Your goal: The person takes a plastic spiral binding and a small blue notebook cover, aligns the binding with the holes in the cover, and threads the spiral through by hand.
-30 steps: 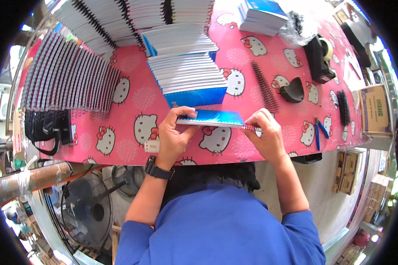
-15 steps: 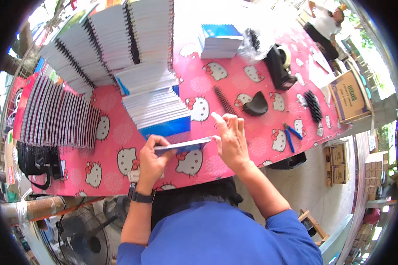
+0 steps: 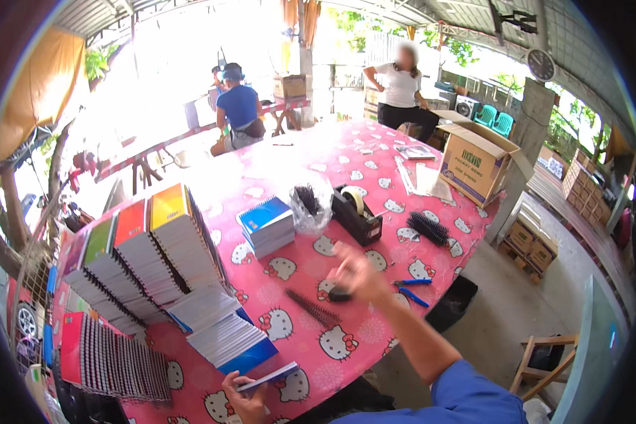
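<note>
Near the table's front edge, my left hand (image 3: 246,401) grips a thin blue-covered notebook (image 3: 274,376) by its left end, thumb on top. My right hand (image 3: 360,274) reaches out over the table, somewhat smeared by motion, its fingers apart and seemingly holding nothing. Partly hidden beneath it is a small black half-round object (image 3: 340,294). A dark spiral binding coil (image 3: 312,308) lies left of that hand, and blue-handled pliers (image 3: 413,291) lie to its right. Just beyond my left hand, a leaning row of blue notebooks (image 3: 233,340) spreads over the table.
Tall spiral notebook stacks (image 3: 166,237) and a red-covered row (image 3: 113,357) fill the left side. Farther off are a blue notebook stack (image 3: 267,230), a bag of black coils (image 3: 309,208), a tape dispenser (image 3: 357,215), a black coil bundle (image 3: 428,227) and an open carton (image 3: 473,166). People are beyond.
The view has tilted up and shows more of the surroundings. My right hand has left the notebook and moved out to the right, over the half-round object. My left hand keeps the notebook.
</note>
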